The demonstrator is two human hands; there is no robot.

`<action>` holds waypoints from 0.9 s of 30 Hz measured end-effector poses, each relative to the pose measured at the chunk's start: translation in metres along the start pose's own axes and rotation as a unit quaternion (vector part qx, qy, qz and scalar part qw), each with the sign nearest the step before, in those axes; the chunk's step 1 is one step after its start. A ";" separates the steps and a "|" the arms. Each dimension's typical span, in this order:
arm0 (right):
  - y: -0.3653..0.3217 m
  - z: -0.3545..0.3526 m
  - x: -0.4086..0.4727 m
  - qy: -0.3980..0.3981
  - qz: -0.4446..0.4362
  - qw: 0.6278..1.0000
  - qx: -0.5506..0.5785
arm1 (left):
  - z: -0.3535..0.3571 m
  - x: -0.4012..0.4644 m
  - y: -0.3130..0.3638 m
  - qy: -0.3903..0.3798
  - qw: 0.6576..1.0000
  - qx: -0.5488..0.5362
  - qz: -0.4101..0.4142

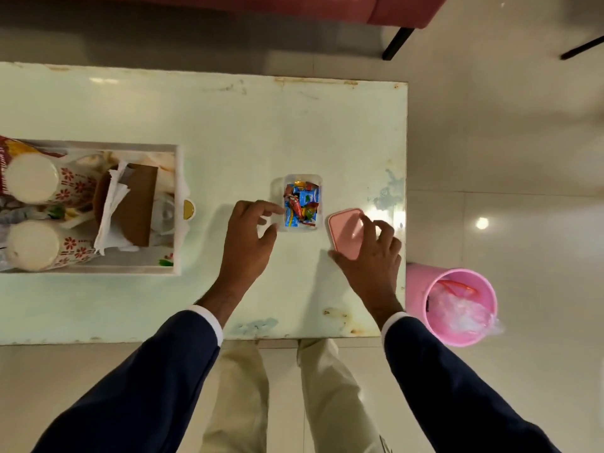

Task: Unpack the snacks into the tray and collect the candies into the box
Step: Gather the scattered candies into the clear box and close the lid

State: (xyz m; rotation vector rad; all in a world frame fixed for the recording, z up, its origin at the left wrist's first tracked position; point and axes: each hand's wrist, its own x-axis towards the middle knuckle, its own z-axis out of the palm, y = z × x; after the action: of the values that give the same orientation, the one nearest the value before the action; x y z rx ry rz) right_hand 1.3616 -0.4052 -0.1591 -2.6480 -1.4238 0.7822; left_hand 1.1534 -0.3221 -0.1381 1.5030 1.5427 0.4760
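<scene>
A small clear plastic box (277,191) stands near the middle of the pale table, filled with several bright wrapped candies (302,204). My left hand (250,238) is at the box's left side, index finger and thumb touching its wall. The pink lid (343,227) lies on the table just right of the box. My right hand (369,259) grips the lid, fingers curled over its near right edge. A white tray (178,178) at the left holds two floral paper cups (31,183), a brown packet (139,204), napkins and snack wrappers.
The pale green table (228,119) ends at its right edge close to the lid. A pink bin (461,305) with a plastic bag inside stands on the floor beside the table's near right corner. A red sofa (392,8) is at the far side.
</scene>
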 end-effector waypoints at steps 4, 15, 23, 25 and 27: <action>0.009 0.012 -0.006 0.001 -0.034 0.997 -0.070 | 0.000 -0.021 -0.010 -0.017 0.999 -0.020 -0.027; -0.043 -0.060 -0.041 -0.197 0.058 0.715 0.668 | -0.015 -0.032 0.036 -0.106 0.970 -0.213 -0.045; -0.074 -0.065 -0.035 -0.119 0.033 0.890 0.439 | -0.024 -0.014 0.049 -0.014 0.991 -0.127 -0.031; -0.078 -0.058 -0.020 -0.093 0.005 0.932 0.350 | -0.019 -0.002 0.045 -0.012 0.995 -0.096 -0.025; -0.082 -0.053 -0.007 -0.074 -0.011 0.947 0.313 | -0.014 0.014 0.037 -0.011 0.998 -0.064 -0.016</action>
State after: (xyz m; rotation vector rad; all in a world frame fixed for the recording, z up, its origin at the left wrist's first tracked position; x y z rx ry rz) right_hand 1.3185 -0.3531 -0.0887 -2.1163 -0.9950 1.2094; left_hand 1.1661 -0.2981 -0.1064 1.3804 1.4885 0.5276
